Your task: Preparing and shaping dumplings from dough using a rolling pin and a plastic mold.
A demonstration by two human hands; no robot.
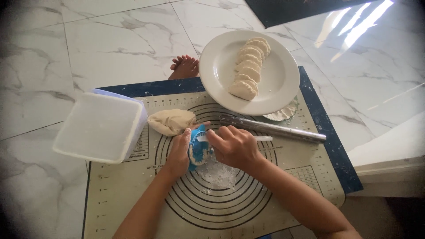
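Note:
My left hand (pixel 179 152) grips a blue plastic dumpling press (pixel 196 152) over the middle of the beige baking mat (pixel 133 194). My right hand (pixel 234 146) holds a thin white utensil (pixel 261 138) whose tip points into the press. A lump of pale dough (pixel 171 121) lies just beyond my left hand. Scattered flour (pixel 218 173) covers the mat under my hands.
A white plate (pixel 279 75) with several shaped dumplings (pixel 249 68) sits at the far right of the mat. A metal rolling pin (pixel 274 129) lies below it. A white lidded plastic box (pixel 101 127) stands at left. A bare foot (pixel 184 67) rests on the marble floor beyond.

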